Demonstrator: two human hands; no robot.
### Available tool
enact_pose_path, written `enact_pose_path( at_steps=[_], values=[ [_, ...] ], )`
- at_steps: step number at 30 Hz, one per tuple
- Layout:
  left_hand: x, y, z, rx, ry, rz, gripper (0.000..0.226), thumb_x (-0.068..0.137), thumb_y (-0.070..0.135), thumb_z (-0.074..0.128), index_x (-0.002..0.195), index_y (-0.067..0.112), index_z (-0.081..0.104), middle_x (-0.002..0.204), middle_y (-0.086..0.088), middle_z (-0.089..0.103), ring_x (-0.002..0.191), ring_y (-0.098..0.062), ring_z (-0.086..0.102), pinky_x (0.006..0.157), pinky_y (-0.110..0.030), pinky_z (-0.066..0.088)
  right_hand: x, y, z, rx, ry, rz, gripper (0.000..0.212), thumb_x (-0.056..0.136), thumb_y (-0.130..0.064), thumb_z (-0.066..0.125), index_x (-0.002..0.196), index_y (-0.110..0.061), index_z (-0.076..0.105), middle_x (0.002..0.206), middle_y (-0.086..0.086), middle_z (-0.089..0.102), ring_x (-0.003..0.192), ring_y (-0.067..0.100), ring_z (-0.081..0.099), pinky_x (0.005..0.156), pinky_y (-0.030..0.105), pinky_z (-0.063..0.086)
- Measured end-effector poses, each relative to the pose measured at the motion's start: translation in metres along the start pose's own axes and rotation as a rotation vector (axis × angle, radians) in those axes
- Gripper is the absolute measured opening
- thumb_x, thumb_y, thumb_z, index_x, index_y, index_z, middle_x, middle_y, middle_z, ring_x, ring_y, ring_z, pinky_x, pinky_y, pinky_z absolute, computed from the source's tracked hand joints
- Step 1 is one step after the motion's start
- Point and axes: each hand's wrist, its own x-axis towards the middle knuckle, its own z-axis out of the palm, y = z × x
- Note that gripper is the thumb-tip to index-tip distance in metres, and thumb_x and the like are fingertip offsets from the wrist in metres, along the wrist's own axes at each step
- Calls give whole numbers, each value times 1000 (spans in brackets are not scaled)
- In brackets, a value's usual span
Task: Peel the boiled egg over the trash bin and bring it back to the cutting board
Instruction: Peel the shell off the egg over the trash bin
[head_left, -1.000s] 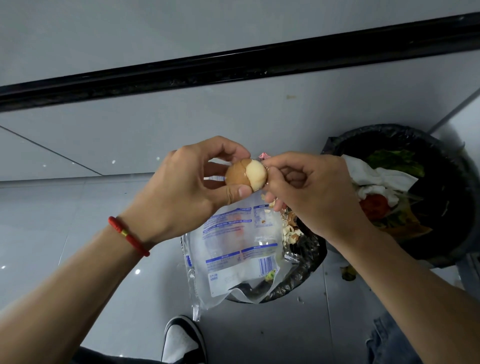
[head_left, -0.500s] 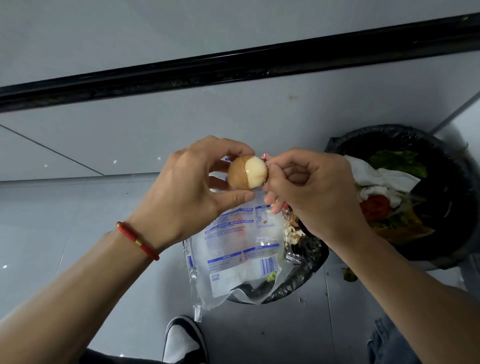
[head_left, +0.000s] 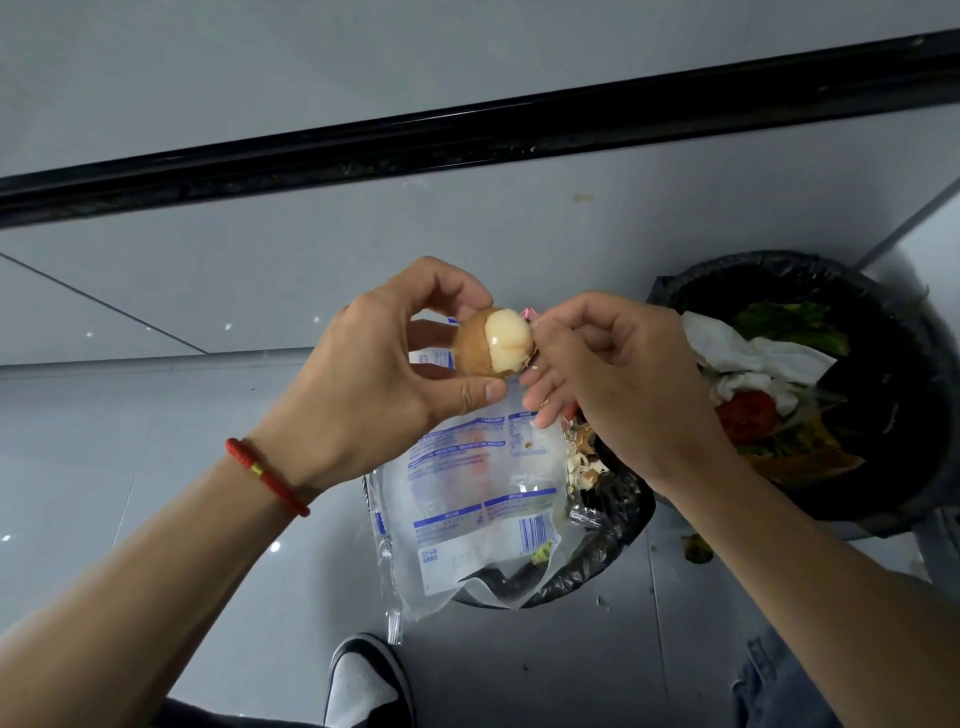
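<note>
Head camera view: over a lined trash bin (head_left: 613, 545), the left hand (head_left: 363, 384) pinches a half-peeled boiled egg (head_left: 493, 342), long axis running sideways, bare white end facing the right hand (head_left: 613, 379), whose fingertips (head_left: 537, 332) close on the shell's edge.

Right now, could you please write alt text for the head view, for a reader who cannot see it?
Two bare hands hold a half-peeled boiled egg over a black-lined bin: the left hand grips the brown-shelled end, and the right hand picks at the peeled pale end. A plastic bag and shell bits lie in that bin; a second bin of food scraps stands to the right.
</note>
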Motion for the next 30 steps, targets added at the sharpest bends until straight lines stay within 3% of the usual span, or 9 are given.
enact_pose_path(
  at_steps=[6, 8, 15, 19, 24, 30],
  values=[
    [0, 1, 0, -103, 2, -11, 45, 71, 10, 90, 105, 22, 63, 117, -13, 65, 96, -31, 73, 78, -44, 66, -6, -1, 9, 177, -42, 66, 20, 107, -17, 56, 100, 0, 64, 67, 7, 67, 49, 10, 61, 43, 20, 48],
    [-1, 1, 0, -108, -5, -15, 45, 72, 8, 89, 105, 20, 62, 117, -14, 64, 97, -32, 73, 78, -46, 65, -7, 1, 11, 136, -41, 54, 18, 108, -15, 54, 102, -2, 66, 67, 4, 66, 50, 9, 59, 43, 21, 47],
    [-2, 0, 0, -73, -33, -29, 44, 76, 10, 87, 110, 19, 62, 117, -7, 65, 98, -23, 75, 79, -40, 66, -5, 8, 9, -183, 32, -123, 15, 105, -14, 57, 98, -6, 68, 65, -3, 70, 42, 10, 58, 43, 22, 48],
    [-2, 0, 1, -53, -34, -9, 41, 79, 11, 85, 114, 17, 64, 116, -5, 68, 95, -14, 75, 84, -28, 63, -5, 10, 10, -156, 62, -155, 12, 102, -9, 60, 97, -1, 68, 64, -7, 70, 42, 8, 62, 40, 22, 48],
    [-1, 0, 0, -3, -38, 14, 42, 84, 13, 82, 123, 19, 66, 113, 3, 75, 105, -10, 73, 97, -38, 59, -5, 9, 7, -75, 69, -138, 11, 101, -2, 62, 94, 2, 70, 62, 4, 71, 41, 10, 63, 39, 21, 50],
    [-2, -2, 6, 85, 35, 11, 53, 73, 21, 91, 120, 24, 68, 105, 7, 77, 103, -6, 72, 86, -35, 63, -5, 7, 8, -124, 74, -142, 11, 99, 1, 65, 89, 4, 70, 60, 3, 71, 40, 9, 65, 39, 20, 50]
  ],
)
